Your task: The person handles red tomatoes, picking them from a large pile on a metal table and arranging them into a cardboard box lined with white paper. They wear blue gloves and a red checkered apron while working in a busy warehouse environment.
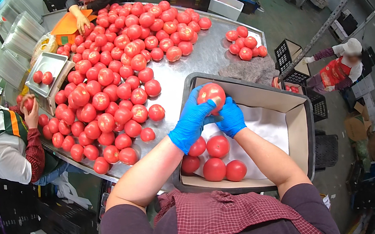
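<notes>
Gloved in blue, my left hand [189, 118] grips a red tomato [211, 94], its thumb across the front. My right hand [231, 119], in a matching glove, is close against the tomato's lower right side; its fingertips are partly hidden, so whether it grips is unclear. Both hands are over a dark crate [308, 134] lined with brown cardboard and white sheeting. Several tomatoes [218, 146] lie in the crate's near left part, below my wrists.
Tomatoes [109, 93] cover much of the metal table [170, 82]. A small group [244, 42] sits beside a grey cloth [250, 69]. At left, a person's hand [30, 109] holds a tomato near a scale tray [47, 73]. Another hand [82, 23] reaches in at the back.
</notes>
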A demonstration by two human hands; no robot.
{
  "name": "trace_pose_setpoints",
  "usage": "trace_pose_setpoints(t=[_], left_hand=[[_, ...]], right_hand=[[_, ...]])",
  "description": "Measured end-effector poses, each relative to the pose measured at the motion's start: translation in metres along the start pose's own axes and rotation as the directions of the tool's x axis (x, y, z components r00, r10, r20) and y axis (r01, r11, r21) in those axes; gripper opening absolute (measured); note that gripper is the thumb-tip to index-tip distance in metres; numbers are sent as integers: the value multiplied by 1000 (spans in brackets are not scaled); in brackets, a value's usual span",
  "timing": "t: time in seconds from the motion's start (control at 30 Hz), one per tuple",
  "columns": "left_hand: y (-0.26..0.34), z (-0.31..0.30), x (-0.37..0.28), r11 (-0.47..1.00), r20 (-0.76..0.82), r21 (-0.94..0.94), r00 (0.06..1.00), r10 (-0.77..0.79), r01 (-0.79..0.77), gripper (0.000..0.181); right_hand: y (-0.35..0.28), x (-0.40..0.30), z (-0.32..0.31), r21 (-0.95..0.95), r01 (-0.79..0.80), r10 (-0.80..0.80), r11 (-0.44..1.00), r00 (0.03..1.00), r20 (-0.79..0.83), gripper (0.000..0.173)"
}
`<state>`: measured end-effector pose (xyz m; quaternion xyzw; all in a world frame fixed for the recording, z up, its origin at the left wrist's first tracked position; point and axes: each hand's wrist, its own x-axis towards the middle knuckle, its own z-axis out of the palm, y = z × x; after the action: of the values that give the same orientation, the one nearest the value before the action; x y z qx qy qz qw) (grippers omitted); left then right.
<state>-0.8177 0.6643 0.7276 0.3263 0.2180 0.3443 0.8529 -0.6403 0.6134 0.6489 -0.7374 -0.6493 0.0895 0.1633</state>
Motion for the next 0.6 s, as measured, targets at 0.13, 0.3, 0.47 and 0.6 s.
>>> trace_pose_setpoints(t=[0.13, 0.3, 0.47, 0.6], left_hand=[[-3, -3, 5, 995, -26, -50, 996, -82, 81, 47], [-7, -9, 9, 973, -24, 47, 974, -225, 226, 39], [-19, -9, 14, 936, 20, 295, 979, -205, 190, 36], [-16, -12, 10, 946, 176, 190, 939, -296, 262, 42]], right_hand=[[16, -7, -1, 150, 96, -81, 984, 991, -103, 55], [14, -21, -29, 914, -225, 315, 336, 942, 117, 52], [-20, -25, -77, 976, -217, 350, 35, 917, 191, 63], [-51, -27, -95, 972, -168, 339, 164, 935, 104, 56]])
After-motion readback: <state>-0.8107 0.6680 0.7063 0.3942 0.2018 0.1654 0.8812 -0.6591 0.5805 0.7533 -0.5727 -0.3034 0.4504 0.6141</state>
